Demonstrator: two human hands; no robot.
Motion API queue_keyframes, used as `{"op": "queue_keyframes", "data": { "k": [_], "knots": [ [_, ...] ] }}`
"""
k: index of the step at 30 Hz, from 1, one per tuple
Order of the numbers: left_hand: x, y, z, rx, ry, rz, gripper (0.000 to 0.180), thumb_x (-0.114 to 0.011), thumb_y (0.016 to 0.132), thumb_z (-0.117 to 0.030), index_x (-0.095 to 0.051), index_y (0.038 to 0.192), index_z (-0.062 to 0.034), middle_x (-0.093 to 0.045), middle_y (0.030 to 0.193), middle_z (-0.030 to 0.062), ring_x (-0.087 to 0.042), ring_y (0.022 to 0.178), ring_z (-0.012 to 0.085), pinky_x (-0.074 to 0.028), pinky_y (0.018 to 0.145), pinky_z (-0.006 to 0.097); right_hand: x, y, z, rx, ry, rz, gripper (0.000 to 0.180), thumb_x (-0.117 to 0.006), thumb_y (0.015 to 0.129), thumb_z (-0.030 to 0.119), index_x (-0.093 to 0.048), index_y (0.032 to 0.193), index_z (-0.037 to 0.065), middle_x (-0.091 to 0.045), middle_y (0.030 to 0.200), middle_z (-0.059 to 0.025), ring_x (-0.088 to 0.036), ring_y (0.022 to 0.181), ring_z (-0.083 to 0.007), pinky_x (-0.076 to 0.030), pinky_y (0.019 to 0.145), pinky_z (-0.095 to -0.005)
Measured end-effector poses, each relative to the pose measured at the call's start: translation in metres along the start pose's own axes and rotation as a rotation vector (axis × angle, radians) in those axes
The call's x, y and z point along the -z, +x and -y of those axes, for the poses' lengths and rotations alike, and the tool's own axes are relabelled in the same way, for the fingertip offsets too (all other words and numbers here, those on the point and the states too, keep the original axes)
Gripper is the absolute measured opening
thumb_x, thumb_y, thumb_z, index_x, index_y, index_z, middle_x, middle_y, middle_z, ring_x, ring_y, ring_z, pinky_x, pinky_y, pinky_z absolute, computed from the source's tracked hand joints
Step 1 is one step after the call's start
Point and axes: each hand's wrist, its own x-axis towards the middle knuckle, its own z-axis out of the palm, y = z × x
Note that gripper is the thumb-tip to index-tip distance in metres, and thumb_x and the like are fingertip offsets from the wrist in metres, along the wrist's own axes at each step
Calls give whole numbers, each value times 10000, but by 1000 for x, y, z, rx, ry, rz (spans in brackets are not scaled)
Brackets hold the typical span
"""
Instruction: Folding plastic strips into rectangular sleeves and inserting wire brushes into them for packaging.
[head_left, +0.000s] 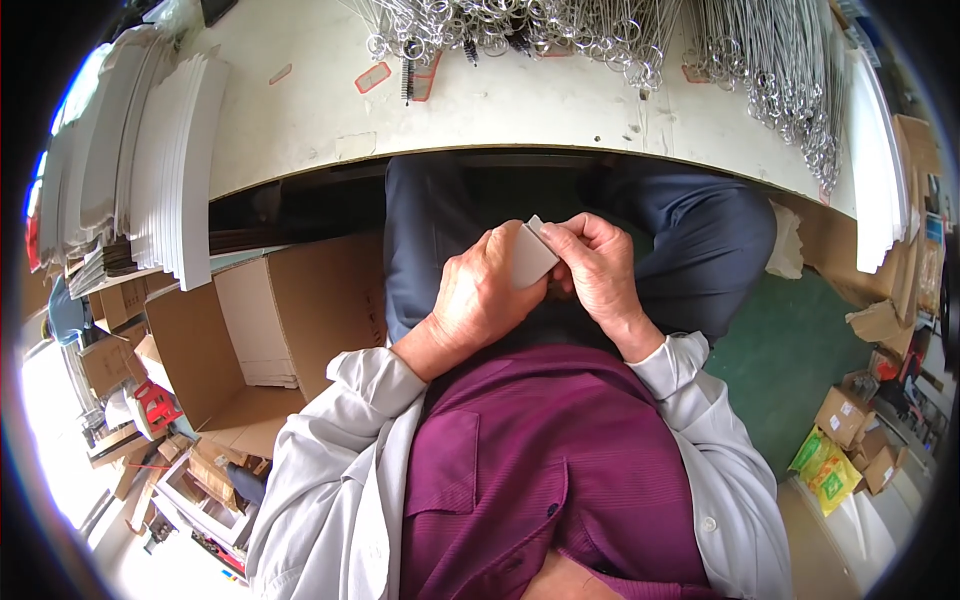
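Note:
A small white cardboard box is held over my lap, between my knees and the table edge. My left hand is closed around its left side, with the fingertips hidden. On the other side, the thumb and fingers of my right hand pinch the upper right edge, where a thin white flap sticks up. Most of the box is covered by the hands, so its full length does not show.
Thin wire brushes with looped ends lie heaped along the table's far side. White flat cartons stand stacked at left, more white cartons at right. An open brown cardboard box sits below the table's left side.

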Motion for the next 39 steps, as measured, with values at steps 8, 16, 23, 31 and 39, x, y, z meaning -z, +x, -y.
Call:
{"op": "queue_keyframes", "data": {
  "k": [8,16,23,31,39],
  "knots": [
    [-2,-3,-1,13,-27,-9,552,-845,766,-183,-609,1229,4,-722,1056,195,-736,920,383,-614,767,439,-3,-8,-8,418,-294,-79,209,-728,981,155,-700,854,-9,-693,668,-30,-596,626,-33,-484,562,-242],
    [3,2,7,44,-95,5,578,-816,776,-206,-590,1253,28,-710,1071,221,-728,947,396,-612,789,454,-7,-6,-16,608,-390,75,417,-757,947,154,-667,1316,-20,-741,963,-198,-742,826,-257,-563,727,-334],
    [7,0,7,43,-120,-7,539,-799,777,-179,-595,1235,20,-713,1051,225,-724,939,410,-610,785,462,-8,-13,-13,601,-549,139,421,-740,949,117,-648,1334,-28,-735,922,-237,-760,808,-307,-581,715,-367],
    [28,-1,2,38,-24,27,598,-812,792,-210,-555,1283,15,-707,1078,253,-718,960,431,-609,805,480,-21,-6,-9,466,-315,58,342,-689,981,93,-659,1304,-15,-770,985,-168,-746,834,-137,-582,715,-292],
    [116,2,15,71,226,-88,642,-855,776,-279,-567,1281,-8,-721,985,233,-736,889,414,-610,748,467,8,31,65,898,-457,-102,192,-726,953,77,-712,1116,-22,-743,844,-104,-709,686,-171,-564,653,-281]
  ]
}}
